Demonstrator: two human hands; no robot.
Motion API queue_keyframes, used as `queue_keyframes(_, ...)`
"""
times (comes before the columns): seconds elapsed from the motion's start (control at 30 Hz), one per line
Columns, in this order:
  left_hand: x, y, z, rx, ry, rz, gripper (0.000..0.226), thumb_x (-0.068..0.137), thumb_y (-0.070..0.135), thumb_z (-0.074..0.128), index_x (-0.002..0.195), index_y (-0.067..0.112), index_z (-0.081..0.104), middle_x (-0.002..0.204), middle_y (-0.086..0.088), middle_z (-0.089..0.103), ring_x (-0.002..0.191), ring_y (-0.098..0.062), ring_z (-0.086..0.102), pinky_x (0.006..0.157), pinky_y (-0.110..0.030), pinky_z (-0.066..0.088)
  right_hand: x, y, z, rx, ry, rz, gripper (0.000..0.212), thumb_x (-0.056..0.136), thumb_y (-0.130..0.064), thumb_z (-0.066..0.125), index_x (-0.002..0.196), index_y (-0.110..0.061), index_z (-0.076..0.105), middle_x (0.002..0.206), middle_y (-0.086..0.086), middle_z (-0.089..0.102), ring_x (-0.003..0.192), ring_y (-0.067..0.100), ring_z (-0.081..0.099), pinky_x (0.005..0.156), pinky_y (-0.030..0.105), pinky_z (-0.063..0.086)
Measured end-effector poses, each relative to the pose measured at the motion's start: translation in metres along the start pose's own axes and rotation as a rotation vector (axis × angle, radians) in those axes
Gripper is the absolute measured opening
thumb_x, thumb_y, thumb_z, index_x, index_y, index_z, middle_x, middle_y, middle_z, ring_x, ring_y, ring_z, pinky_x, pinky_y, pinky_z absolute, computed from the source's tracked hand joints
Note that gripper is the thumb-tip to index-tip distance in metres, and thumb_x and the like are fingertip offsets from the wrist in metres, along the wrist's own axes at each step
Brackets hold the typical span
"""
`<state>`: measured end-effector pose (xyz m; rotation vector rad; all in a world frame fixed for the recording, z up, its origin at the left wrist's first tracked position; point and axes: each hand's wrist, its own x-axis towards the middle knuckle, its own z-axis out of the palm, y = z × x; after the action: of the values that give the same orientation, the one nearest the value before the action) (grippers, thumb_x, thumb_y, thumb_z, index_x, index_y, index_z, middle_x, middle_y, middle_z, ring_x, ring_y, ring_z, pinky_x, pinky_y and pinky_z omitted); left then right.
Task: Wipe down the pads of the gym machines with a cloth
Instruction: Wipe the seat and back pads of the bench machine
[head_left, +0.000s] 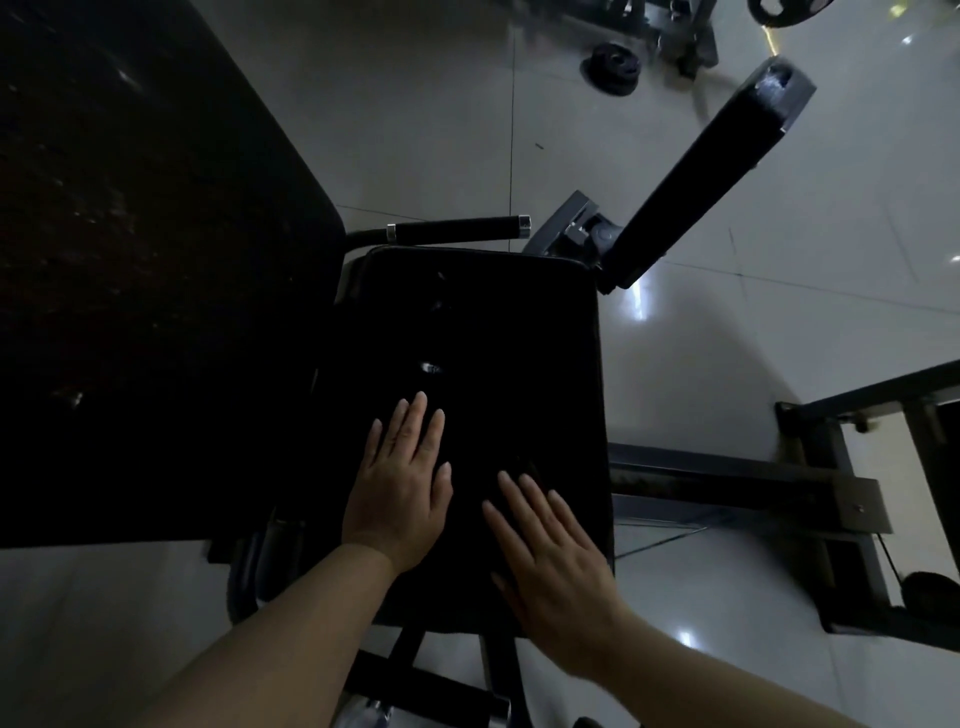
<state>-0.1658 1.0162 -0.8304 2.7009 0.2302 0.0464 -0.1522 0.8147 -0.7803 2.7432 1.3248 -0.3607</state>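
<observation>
Head view, looking straight down on a dim gym floor.

Lying flat at the centre of the frame: a black seat pad (467, 332), long and rectangular, running from 12 o'clock down to 6 o'clock. Possibly draped with a dark cloth, but too dark to tell cloth from pad, so no cloth being made out for certain.

Pressing palm-down on the lower half of the seat pad: left hand (400, 499), at about 7 o'clock from the pad's middle, fingers straight and slightly spread, pointing toward 12 o'clock, gripping nothing.

Resting palm-down just beside it, toward 5 o'clock: right hand (556, 561), fingers straight, angled toward 11 o'clock, sitting close to the pad's right edge, likewise gripping nothing. Hands lying near each other but apart, bare forearms entering from the bottom edge.

Filling the frame from 9 to 11 o'clock: a large black back pad (130, 234), its surface dull and speckled, touching or overlapping the seat pad's left side; hard telling which in the gloom.

Crossing just above the seat pad's top edge at 12 o'clock: a black handle bar (457, 230) with chrome end caps.

Slanting up toward 1 o'clock: a long black arm pad (691, 176) on a grey metal bracket, its far end scuffed.

Lying at 3 to 4 o'clock: a dark steel frame (810, 483) on the pale tiled floor (415, 104).

Sitting far off at 1 o'clock: a weight plate (613, 65), blurred.
</observation>
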Motion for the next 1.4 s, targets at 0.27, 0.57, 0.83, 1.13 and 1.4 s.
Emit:
queue_keyframes(0.27,0.000,0.000,0.002,-0.027,0.029,-0.015,0.053,0.096,0.032,0.026,0.143,0.010,0.037,0.156,-0.011,0.023,0.145,-0.023,0.015,0.116,-0.040,0.013,0.153,0.036,-0.031,0.113,0.064,0.208,0.058,0.100,-0.044,0.019,0.151,-0.019,0.006,0.159,0.006,-0.006,0.146,0.021,-0.009,0.116,0.034,-0.008)
queue_keyframes(0.57,-0.001,-0.004,0.001,-0.190,0.121,-0.039,0.054,0.097,0.031,0.026,0.143,0.003,0.035,0.155,-0.012,0.024,0.144,-0.020,0.015,0.116,-0.033,0.014,0.176,0.028,-0.036,0.134,0.048,0.250,0.059,0.100,-0.040,0.024,0.151,-0.017,0.006,0.159,0.007,-0.007,0.146,0.021,-0.010,0.117,0.035,-0.007)
queue_keyframes(0.83,-0.002,-0.007,-0.008,-0.158,0.120,-0.247,0.064,0.094,0.040,0.013,0.147,0.006,0.025,0.158,-0.009,0.015,0.146,-0.019,0.007,0.118,-0.037,0.006,0.025,-0.030,-0.003,-0.016,-0.026,-0.074,0.066,0.092,-0.053,0.033,0.146,-0.015,0.030,0.155,0.012,0.020,0.144,0.027,0.014,0.112,0.039,0.012)
queue_keyframes(1.13,-0.007,-0.014,-0.006,-0.001,0.037,-0.280,0.066,0.092,0.044,0.002,0.149,0.012,0.011,0.159,-0.001,0.001,0.146,-0.014,-0.004,0.118,-0.035,-0.006,0.142,0.054,-0.037,-0.081,0.051,0.023,0.051,0.089,-0.028,0.048,0.139,-0.020,0.043,0.154,0.008,0.028,0.140,0.022,0.030,0.111,0.036,0.016)
queue_keyframes(1.4,-0.009,-0.016,-0.008,-0.062,0.023,-0.264,0.063,0.093,0.044,0.003,0.148,0.014,0.006,0.159,0.001,-0.004,0.145,-0.011,-0.011,0.119,-0.038,-0.003,0.262,0.080,-0.067,0.237,-0.004,0.346,0.062,0.097,-0.014,0.038,0.151,-0.013,0.007,0.159,0.004,-0.008,0.146,0.019,-0.008,0.118,0.036,-0.003)
